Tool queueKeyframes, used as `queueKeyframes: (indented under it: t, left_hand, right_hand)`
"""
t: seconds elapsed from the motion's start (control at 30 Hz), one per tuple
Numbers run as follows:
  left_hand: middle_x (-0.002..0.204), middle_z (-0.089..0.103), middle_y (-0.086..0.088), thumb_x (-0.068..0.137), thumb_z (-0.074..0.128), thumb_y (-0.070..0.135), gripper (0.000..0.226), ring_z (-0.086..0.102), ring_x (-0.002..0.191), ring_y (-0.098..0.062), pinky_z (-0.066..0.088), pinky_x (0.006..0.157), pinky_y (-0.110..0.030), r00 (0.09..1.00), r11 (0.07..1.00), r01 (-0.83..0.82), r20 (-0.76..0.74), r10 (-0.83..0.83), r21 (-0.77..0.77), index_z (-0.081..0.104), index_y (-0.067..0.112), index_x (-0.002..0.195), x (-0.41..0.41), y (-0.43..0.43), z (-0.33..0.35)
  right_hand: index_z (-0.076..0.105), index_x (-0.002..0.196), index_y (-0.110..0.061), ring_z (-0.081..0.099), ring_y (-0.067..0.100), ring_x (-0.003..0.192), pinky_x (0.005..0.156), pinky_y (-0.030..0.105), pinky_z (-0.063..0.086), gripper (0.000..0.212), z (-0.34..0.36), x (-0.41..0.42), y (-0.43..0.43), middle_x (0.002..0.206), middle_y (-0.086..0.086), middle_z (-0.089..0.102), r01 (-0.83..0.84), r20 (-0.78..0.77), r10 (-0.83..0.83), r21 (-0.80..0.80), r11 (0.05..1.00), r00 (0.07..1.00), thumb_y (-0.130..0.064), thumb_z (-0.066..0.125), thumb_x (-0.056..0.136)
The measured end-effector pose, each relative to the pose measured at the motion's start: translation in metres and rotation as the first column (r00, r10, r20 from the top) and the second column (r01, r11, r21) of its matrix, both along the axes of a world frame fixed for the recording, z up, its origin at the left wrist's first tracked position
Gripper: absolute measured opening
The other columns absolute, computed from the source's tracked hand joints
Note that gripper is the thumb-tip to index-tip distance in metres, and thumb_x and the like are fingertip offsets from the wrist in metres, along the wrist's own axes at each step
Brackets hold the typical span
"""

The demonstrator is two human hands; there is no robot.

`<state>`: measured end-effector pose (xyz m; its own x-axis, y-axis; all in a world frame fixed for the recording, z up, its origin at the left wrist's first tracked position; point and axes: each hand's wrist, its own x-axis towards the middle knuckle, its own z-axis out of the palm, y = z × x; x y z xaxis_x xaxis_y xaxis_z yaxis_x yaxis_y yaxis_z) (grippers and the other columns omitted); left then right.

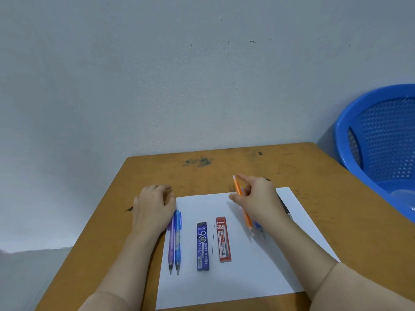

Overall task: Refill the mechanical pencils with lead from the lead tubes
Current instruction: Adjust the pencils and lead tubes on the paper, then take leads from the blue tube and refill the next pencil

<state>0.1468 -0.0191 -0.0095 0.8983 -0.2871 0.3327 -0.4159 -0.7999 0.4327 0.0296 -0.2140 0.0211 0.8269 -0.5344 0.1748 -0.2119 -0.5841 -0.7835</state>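
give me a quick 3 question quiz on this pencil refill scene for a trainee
1. True or false: the right hand grips the orange mechanical pencil.
2. Multiple choice: what lies on the paper between the blue lead tube and the red lead tube?
A) an eraser
B) a single loose lead
C) a pencil cap
3. Short answer: which hand rests by the top ends of the purple mechanical pencil and the blue mechanical pencil lying side by side?

Key: 1 true; 2 B; 3 the left hand.
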Motion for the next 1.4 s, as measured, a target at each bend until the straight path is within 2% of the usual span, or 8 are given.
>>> queueKeyframes:
  t: [0.1, 0.17, 0.5, 0.73, 0.87, 0.97, 1.17, 1.4]
  left_hand:
    - [0.119, 0.059, 0.004, 0.094, 0.049, 0.035, 0.036, 0.046, 0.116, -0.012, 0.034, 0.098, -0.035, 1.0, 1.0, -0.007, -0.015, 0.007, 0.016, 0.056, 0.021, 0.127, 0.001, 0.0, -0.002]
    - [0.122, 0.058, 0.004, 0.095, 0.049, 0.034, 0.037, 0.045, 0.118, -0.013, 0.035, 0.099, -0.034, 0.999, 0.999, -0.01, -0.031, 0.011, 0.031, 0.054, 0.02, 0.129, 0.002, 0.0, -0.004]
    - [0.139, 0.048, 0.0, 0.095, 0.048, 0.035, 0.043, 0.036, 0.132, -0.017, 0.027, 0.108, -0.042, 0.994, 0.997, -0.065, -0.084, 0.069, 0.046, 0.05, 0.02, 0.135, 0.007, 0.004, -0.005]
    - [0.14, 0.047, 0.0, 0.096, 0.047, 0.036, 0.042, 0.034, 0.132, -0.018, 0.026, 0.108, -0.042, 0.99, 0.992, -0.1, -0.092, 0.107, 0.081, 0.051, 0.021, 0.135, 0.009, 0.005, -0.006]
    - [0.14, 0.047, 0.0, 0.096, 0.047, 0.036, 0.042, 0.035, 0.131, -0.018, 0.027, 0.107, -0.042, 0.99, 0.991, -0.101, -0.089, 0.109, 0.089, 0.051, 0.021, 0.134, 0.01, 0.005, -0.007]
    - [0.139, 0.047, 0.0, 0.095, 0.047, 0.037, 0.041, 0.036, 0.131, -0.018, 0.027, 0.107, -0.042, 0.99, 0.992, -0.099, -0.091, 0.106, 0.084, 0.051, 0.021, 0.133, 0.01, 0.005, -0.007]
    - [0.139, 0.047, 0.0, 0.096, 0.046, 0.037, 0.041, 0.035, 0.131, -0.018, 0.026, 0.108, -0.042, 0.991, 0.991, -0.092, -0.093, 0.101, 0.095, 0.051, 0.021, 0.134, 0.01, 0.005, -0.007]
    - [0.139, 0.047, 0.0, 0.096, 0.045, 0.036, 0.041, 0.035, 0.13, -0.018, 0.025, 0.107, -0.042, 0.991, 0.991, -0.093, -0.086, 0.101, 0.099, 0.052, 0.022, 0.133, 0.01, 0.005, -0.008]
  right_hand:
    - [0.048, 0.138, -0.019, 0.058, 0.018, 0.103, 0.086, 0.026, 0.047, 0.053, -0.002, -0.001, 0.007, 0.115, 0.003, 0.063, -0.014, -0.106, -0.009, -0.214, 0.977, 0.994, -0.021, 0.065, 0.088]
    - [0.054, 0.132, -0.017, 0.057, 0.023, 0.109, 0.089, 0.033, 0.049, 0.043, -0.002, -0.001, 0.011, 0.124, 0.008, 0.06, -0.032, -0.148, -0.012, -0.289, 0.957, 0.989, -0.018, 0.061, 0.089]
    - [0.061, 0.118, -0.018, 0.061, 0.015, 0.086, 0.073, 0.031, 0.056, 0.025, -0.006, 0.001, 0.019, 0.112, 0.006, 0.062, -0.06, -0.2, -0.019, -0.381, 0.923, 0.98, -0.022, 0.053, 0.094]
    - [0.06, 0.12, -0.024, 0.053, 0.013, 0.085, 0.065, 0.023, 0.039, 0.027, -0.007, 0.002, 0.016, 0.112, 0.0, 0.063, -0.08, -0.216, -0.028, -0.477, 0.875, 0.976, -0.03, 0.051, 0.095]
    - [0.056, 0.127, -0.029, 0.043, 0.015, 0.113, 0.073, 0.027, 0.035, 0.033, -0.012, 0.003, 0.009, 0.116, -0.003, 0.059, -0.095, -0.203, -0.024, -0.555, 0.826, 0.979, -0.032, 0.05, 0.095]
    - [0.059, 0.124, -0.029, 0.04, 0.014, 0.112, 0.075, 0.026, 0.033, 0.032, -0.015, 0.004, -0.001, 0.111, -0.006, 0.06, -0.095, -0.192, -0.022, -0.581, 0.808, 0.981, -0.029, 0.05, 0.093]
    - [0.065, 0.118, -0.028, 0.042, 0.018, 0.116, 0.1, 0.032, 0.029, 0.029, -0.018, 0.003, -0.016, 0.114, -0.004, 0.062, -0.091, -0.168, -0.008, -0.575, 0.813, 0.986, -0.025, 0.051, 0.093]
    - [0.067, 0.117, -0.025, 0.04, 0.017, 0.119, 0.1, 0.031, 0.03, 0.028, -0.018, 0.003, -0.018, 0.113, -0.002, 0.061, -0.087, -0.153, 0.004, -0.538, 0.839, 0.988, -0.025, 0.054, 0.092]
